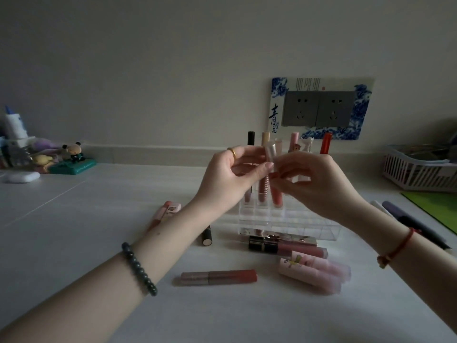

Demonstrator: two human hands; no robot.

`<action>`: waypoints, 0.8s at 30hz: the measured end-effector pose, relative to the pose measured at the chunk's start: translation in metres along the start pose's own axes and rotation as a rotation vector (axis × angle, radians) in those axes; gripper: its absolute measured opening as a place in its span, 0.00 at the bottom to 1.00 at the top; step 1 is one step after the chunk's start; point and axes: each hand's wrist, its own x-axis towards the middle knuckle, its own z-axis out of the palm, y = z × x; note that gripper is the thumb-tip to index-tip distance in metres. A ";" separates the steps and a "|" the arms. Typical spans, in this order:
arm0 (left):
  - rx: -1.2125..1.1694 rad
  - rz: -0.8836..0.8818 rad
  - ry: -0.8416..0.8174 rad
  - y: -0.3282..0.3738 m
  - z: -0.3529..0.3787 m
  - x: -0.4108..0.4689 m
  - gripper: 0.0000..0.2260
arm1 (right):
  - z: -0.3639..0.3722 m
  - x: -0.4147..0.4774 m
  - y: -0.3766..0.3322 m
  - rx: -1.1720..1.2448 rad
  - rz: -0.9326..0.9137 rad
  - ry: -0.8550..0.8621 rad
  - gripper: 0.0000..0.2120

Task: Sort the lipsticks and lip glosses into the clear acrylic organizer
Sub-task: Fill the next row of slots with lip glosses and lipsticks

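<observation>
Head view | left hand (226,177) and right hand (319,186) both pinch lip gloss (275,193) | upright at organizer (304,227) back row

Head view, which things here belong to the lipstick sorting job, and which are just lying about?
Job: acrylic organizer; held gloss, pinched by left hand and right hand; loose gloss; pink tubes; black lipstick.
Lying about: white basket; panda figurine; pens; wall socket.
</observation>
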 end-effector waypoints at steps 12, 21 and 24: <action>-0.041 -0.090 0.024 -0.030 0.039 0.005 0.12 | -0.002 0.017 0.040 0.051 0.136 0.238 0.12; -0.009 -0.114 0.000 -0.036 0.043 -0.004 0.15 | 0.011 0.019 0.050 0.042 0.145 0.233 0.12; -0.003 -0.123 0.002 -0.036 0.042 -0.003 0.16 | 0.013 0.020 0.050 0.035 0.137 0.242 0.12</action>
